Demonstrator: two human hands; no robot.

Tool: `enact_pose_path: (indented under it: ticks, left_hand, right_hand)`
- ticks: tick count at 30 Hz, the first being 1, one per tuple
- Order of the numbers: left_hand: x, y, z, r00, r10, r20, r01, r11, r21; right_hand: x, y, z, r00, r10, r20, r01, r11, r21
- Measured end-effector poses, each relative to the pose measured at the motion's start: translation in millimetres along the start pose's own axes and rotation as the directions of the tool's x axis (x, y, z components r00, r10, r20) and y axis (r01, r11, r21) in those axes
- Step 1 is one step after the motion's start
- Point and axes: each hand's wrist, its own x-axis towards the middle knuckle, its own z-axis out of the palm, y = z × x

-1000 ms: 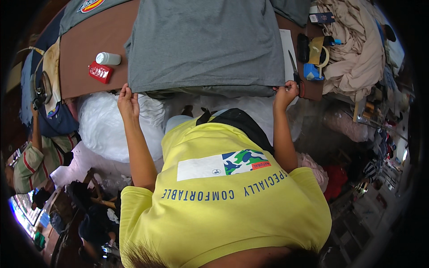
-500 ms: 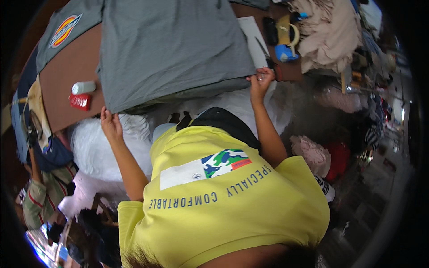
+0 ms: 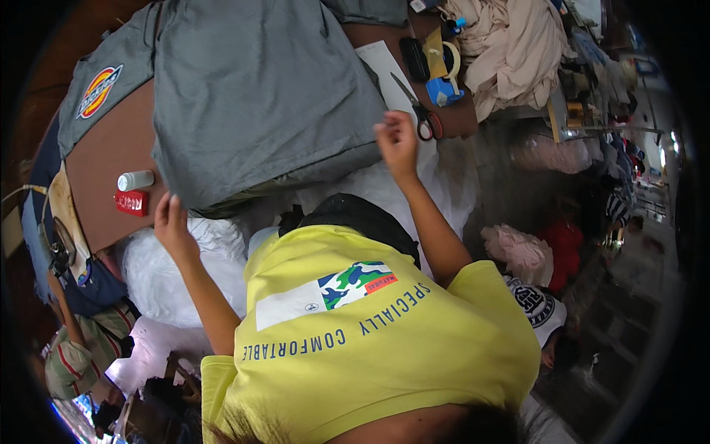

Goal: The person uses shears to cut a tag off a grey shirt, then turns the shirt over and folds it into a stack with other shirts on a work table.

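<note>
- Well, the grey garment (image 3: 266,96) lies spread on the brown desk (image 3: 100,192), straight ahead of the person; its long axis runs away from them, leaning a little to their left, and the top goes out of view.
- Its near edge slants: the left corner comes closer to the wearer's body than the right, each of these 2 corners having a hand by it.
- At the left corner is the left hand (image 3: 174,226), the nearer of the 2, fingertips right at the cloth; fingers loosely extended, though I cannot tell whether they pinch any fabric.
- Just off the right corner, the right hand (image 3: 399,144) is blurred, fingers half curled and parted, with nothing in them that I can see; the cloth lies to its left.
- Beyond that hand, to its right, are scissors (image 3: 418,111), partly over a white sheet (image 3: 381,66), then a blue tape dispenser (image 3: 444,92).
- Out on the left, beside the garment, a white bottle (image 3: 136,180) stands out near a red packet (image 3: 132,203).
</note>
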Motion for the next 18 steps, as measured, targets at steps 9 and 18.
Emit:
enact_pose_path:
  ticks: [9,18]
  left_hand:
    - [-72.5,55.2,168.9,0.581,0.809,0.085,-0.786,0.585,-0.199]
    - [-49.3,-1.7,197.7,0.713,-0.096,0.694,0.017,0.993,0.12]
  right_hand:
    - [43.8,-155.4,114.7,0.69,-0.506,0.518,0.216,0.827,0.519]
    - [125.8,-295.5,-41.9,0.808,-0.566,0.162,0.097,0.398,0.912]
